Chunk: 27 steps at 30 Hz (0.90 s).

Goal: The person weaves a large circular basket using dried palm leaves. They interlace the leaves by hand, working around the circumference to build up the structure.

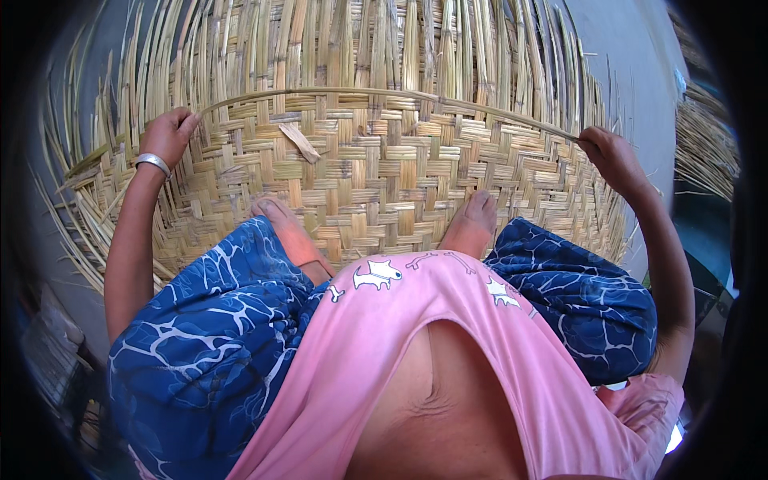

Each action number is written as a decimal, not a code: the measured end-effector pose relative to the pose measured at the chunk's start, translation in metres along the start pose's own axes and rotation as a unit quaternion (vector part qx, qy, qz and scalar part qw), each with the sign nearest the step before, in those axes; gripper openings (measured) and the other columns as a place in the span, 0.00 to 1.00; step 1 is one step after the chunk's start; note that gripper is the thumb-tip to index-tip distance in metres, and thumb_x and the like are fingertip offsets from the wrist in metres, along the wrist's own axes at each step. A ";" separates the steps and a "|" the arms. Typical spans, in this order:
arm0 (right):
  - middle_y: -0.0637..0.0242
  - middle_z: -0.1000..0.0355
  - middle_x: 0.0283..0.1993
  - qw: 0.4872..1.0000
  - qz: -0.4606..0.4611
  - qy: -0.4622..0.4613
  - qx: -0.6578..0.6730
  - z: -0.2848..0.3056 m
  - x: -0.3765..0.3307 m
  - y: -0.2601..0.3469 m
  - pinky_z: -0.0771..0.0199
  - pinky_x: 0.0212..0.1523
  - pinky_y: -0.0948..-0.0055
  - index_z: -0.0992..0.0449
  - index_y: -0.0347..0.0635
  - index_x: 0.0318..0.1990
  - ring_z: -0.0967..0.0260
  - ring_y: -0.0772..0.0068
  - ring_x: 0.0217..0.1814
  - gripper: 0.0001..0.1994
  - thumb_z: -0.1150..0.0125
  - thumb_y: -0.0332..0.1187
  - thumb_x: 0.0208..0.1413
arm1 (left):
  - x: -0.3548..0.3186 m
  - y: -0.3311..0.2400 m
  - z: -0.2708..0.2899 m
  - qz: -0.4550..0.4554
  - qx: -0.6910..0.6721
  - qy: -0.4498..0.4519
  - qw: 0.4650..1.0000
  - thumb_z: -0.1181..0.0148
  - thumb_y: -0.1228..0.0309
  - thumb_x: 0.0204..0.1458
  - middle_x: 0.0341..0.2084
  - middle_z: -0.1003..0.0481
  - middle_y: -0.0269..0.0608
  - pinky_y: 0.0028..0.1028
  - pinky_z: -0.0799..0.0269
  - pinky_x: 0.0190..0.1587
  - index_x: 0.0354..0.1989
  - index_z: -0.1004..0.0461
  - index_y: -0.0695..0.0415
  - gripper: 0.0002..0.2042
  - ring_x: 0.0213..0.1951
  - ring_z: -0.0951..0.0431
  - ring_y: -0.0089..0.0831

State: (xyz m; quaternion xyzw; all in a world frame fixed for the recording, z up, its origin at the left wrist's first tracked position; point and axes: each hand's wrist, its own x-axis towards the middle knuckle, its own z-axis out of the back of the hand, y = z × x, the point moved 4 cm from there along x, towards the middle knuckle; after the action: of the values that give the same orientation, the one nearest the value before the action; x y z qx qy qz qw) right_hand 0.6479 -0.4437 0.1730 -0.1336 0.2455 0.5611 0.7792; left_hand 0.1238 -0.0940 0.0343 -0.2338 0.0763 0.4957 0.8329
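A large mat of flat woven strips (384,172) lies on the floor under my bare feet. Across its far part runs one long, thin strip (384,91), held out between my two hands and bowed slightly away from me. My left hand (170,138), with a silver bangle at the wrist, pinches the strip toward its left end, part of which trails past the hand. My right hand (606,156) grips the strip at its right end. Beyond the strip, long unwoven strips (384,40) fan out away from me.
A short, loose piece of flat strip (299,142) lies on the weave right of my left hand. Loose strip ends stick out along both sides of the mat over the grey floor (620,64). A bundle of thin strips (704,148) lies at the far right.
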 end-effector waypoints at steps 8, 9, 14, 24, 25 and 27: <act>0.56 0.29 0.32 0.991 -0.054 -0.118 0.022 -0.027 -0.024 -0.035 0.29 0.35 0.63 0.28 0.39 0.37 0.29 0.55 0.31 0.06 0.43 0.31 0.55 | 0.029 -0.078 0.117 -0.229 0.177 -0.310 0.905 0.46 0.56 0.57 0.42 0.24 0.46 0.33 0.28 0.43 0.49 0.27 0.52 0.17 0.42 0.23 0.41; 0.61 0.27 0.31 0.976 -0.135 -0.127 0.118 -0.029 -0.024 -0.048 0.28 0.33 0.68 0.28 0.41 0.40 0.27 0.66 0.30 0.07 0.43 0.33 0.57 | 0.026 -0.099 0.133 -0.291 0.295 -0.398 0.819 0.46 0.56 0.57 0.47 0.26 0.46 0.34 0.29 0.46 0.54 0.29 0.50 0.19 0.46 0.24 0.42; 0.65 0.25 0.38 0.738 -0.134 -0.243 0.615 -0.024 -0.021 -0.066 0.22 0.40 0.77 0.28 0.41 0.43 0.25 0.73 0.42 0.08 0.44 0.35 0.60 | 0.025 -0.182 0.144 -0.409 0.213 -0.269 0.845 0.45 0.61 0.57 0.53 0.30 0.47 0.36 0.35 0.56 0.57 0.33 0.52 0.20 0.55 0.30 0.41; 0.58 0.27 0.41 0.427 0.010 -0.235 0.873 -0.078 0.029 -0.004 0.20 0.46 0.72 0.32 0.36 0.41 0.27 0.66 0.44 0.06 0.46 0.26 0.59 | -0.004 -0.305 -0.038 -0.198 -0.219 0.337 0.894 0.52 0.51 0.59 0.40 0.25 0.44 0.30 0.29 0.46 0.49 0.28 0.60 0.23 0.44 0.25 0.31; 0.59 0.27 0.40 0.417 -0.001 -0.238 0.877 -0.081 0.028 -0.001 0.21 0.47 0.72 0.32 0.36 0.41 0.27 0.67 0.44 0.05 0.46 0.26 0.59 | -0.013 -0.304 -0.045 -0.141 -0.243 0.388 0.878 0.53 0.49 0.59 0.37 0.24 0.39 0.28 0.28 0.42 0.47 0.27 0.58 0.23 0.42 0.25 0.27; 0.59 0.27 0.40 0.409 -0.046 -0.231 0.882 -0.090 0.028 0.005 0.21 0.46 0.72 0.32 0.36 0.40 0.27 0.67 0.45 0.05 0.46 0.26 0.59 | -0.021 -0.304 -0.059 -0.094 -0.257 0.440 0.855 0.51 0.52 0.60 0.32 0.24 0.33 0.25 0.27 0.37 0.44 0.26 0.57 0.20 0.34 0.24 0.22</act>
State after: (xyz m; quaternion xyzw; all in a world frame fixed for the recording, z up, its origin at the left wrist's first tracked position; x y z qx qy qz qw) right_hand 0.6294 -0.4633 0.0822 0.7507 0.4090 0.0078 0.5187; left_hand 0.3815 -0.2595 0.0859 -0.6395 0.2820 0.2623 0.6654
